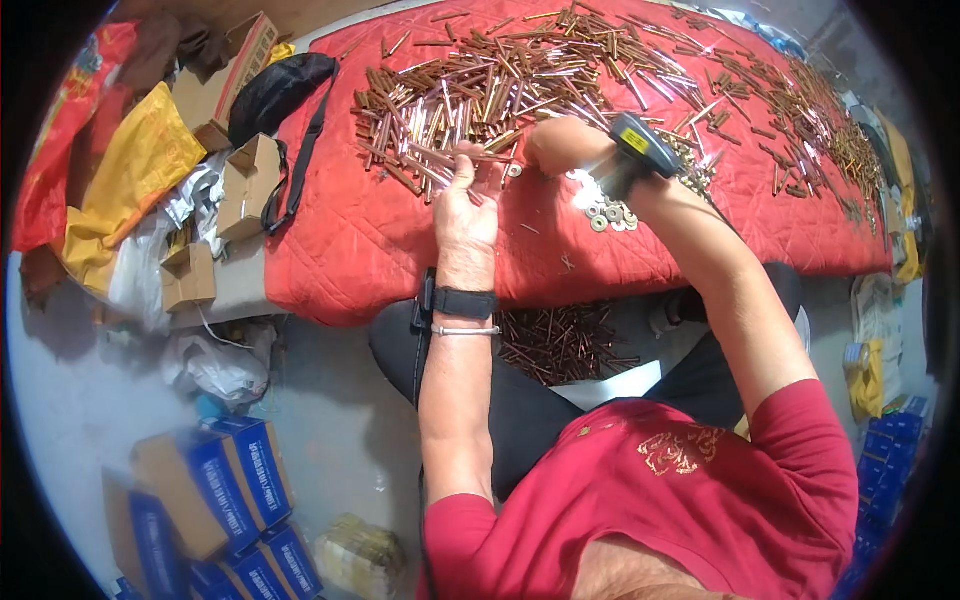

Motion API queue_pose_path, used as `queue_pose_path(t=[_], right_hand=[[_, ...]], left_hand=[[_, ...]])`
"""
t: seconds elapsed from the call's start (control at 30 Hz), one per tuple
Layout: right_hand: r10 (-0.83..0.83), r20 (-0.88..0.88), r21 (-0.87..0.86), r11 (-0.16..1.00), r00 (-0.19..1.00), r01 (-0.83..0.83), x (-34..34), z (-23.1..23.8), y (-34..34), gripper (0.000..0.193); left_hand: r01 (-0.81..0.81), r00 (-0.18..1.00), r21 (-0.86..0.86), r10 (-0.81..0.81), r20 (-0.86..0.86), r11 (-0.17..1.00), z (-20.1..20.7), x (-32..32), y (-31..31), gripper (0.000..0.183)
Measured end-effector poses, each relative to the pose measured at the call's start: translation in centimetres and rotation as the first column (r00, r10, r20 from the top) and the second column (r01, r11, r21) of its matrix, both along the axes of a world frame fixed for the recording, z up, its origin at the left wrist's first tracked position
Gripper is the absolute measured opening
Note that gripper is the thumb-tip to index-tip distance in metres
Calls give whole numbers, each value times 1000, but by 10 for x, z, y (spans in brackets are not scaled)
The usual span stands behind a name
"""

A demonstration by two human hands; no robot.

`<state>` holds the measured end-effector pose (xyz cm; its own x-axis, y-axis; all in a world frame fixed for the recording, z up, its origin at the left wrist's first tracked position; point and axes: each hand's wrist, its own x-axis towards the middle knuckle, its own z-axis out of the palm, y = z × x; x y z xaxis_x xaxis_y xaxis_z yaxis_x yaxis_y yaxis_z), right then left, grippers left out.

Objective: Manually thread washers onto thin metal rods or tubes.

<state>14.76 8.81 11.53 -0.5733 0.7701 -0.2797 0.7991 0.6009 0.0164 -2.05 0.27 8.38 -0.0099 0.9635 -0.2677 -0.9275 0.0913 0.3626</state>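
Observation:
My left hand [467, 205] is at the near edge of a big heap of thin, copper-coloured metal rods [480, 90] on a red quilted cloth [370, 265]. Its thumb and fingers close on a few of these rods, with ends sticking out past the fingertips. To its right, my right hand [572, 148] reaches in over the cloth, partly smeared by motion. Its fingers are hard to make out, so I cannot see whether it holds anything. Round silver washers [612, 216] lie just below its wrist, and small metal pieces [692, 172] lie beyond it.
More rods and small fittings [815, 130] spread across the right of the cloth. Another pile of rods [565, 345] lies on the floor between my legs. Small open cardboard boxes [250, 185] and a black bag [280, 95] stand left. Blue cartons [225, 490] are stacked lower left.

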Motion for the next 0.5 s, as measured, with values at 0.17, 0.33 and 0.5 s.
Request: queue_pose_path(t=[0.17, 0.33, 0.5], right_hand=[[-56, -431, 39, 996, 900, 80, 33, -10, -46, 13], [-347, -857, -301, 937, 381, 177, 47, -7, -85, 17], [-487, -849, -473, 873, 205, 115, 41, 7, -105, 15]], left_hand=[[-40, 994, 7, 41, -101, 999, -4, 13, -11, 17], [-86, 983, -82, 71, -167, 993, -9, 29, -12, 17], [-61, 991, -57, 54, -120, 996, -13, 32, -12, 17]])
